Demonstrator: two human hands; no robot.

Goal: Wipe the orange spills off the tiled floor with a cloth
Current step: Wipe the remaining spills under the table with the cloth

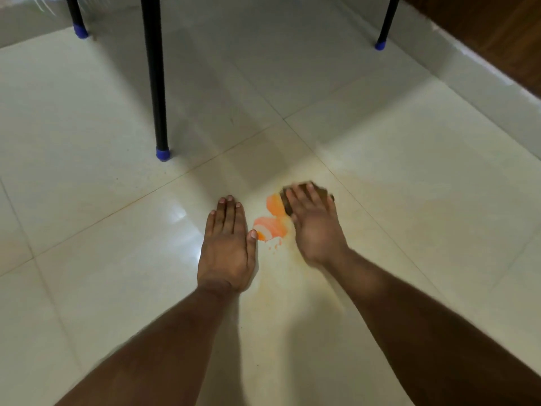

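The left hand [227,247] is laid flat on the tiled floor [102,259], fingers straight, nothing held. The brown cloth [320,192] is pressed to the floor under the flat, blurred fingers of the right hand [314,227]. The orange spill [270,222] is seen between both hands, touching the cloth's near edge. Black table legs [155,77] with blue caps [163,153] are seen farther back.

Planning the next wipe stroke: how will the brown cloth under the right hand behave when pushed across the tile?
The cloth looks bunched under the right hand, so it is probably soft and floppy. On the glossy floor it should slide easily. It may smear the orange spill before soaking it up.
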